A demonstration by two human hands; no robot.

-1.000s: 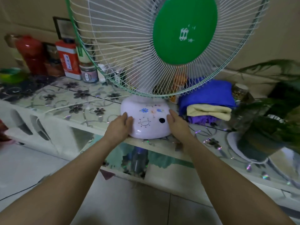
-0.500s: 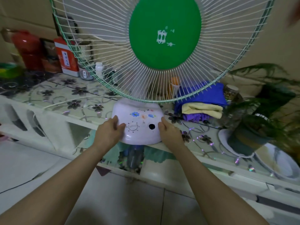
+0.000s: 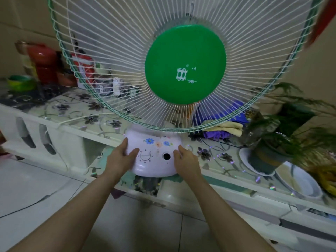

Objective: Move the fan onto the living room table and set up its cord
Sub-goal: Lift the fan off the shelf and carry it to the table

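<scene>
A long bench (image 3: pixel 60 113) with a glass top patterned in dark flowers runs from the left edge of view to the lower right, above a pale tiled floor (image 3: pixel 36 193). The fan (image 3: pixel 185 70) stands upright at the bench's front edge, its white wire guard with a green rim filling the upper middle of view and a round green hub at its centre. Its white base (image 3: pixel 154 157), printed with small flowers and carrying a round dial and a dark hole, juts slightly past the front edge. A potted plant (image 3: pixel 283 135) sits in a white saucer toward the right end of the bench, with an oval white dish (image 3: pixel 300 180) just beside it at the front. Folded cloths (image 3: pixel 225 122), blue, cream and purple, lie behind the base on its right. Red canisters (image 3: pixel 45 60) and a green bowl (image 3: pixel 21 82) stand along the back edge at the left end, partly blurred. The left hand (image 3: pixel 121 159) grasps the left flank of the base, thumb lying on its top face. The right hand (image 3: pixel 187 160) grasps the right flank, fingers curled on the rim. A pale cord (image 3: pixel 76 119) lies across the bench top to the left of the base.
</scene>
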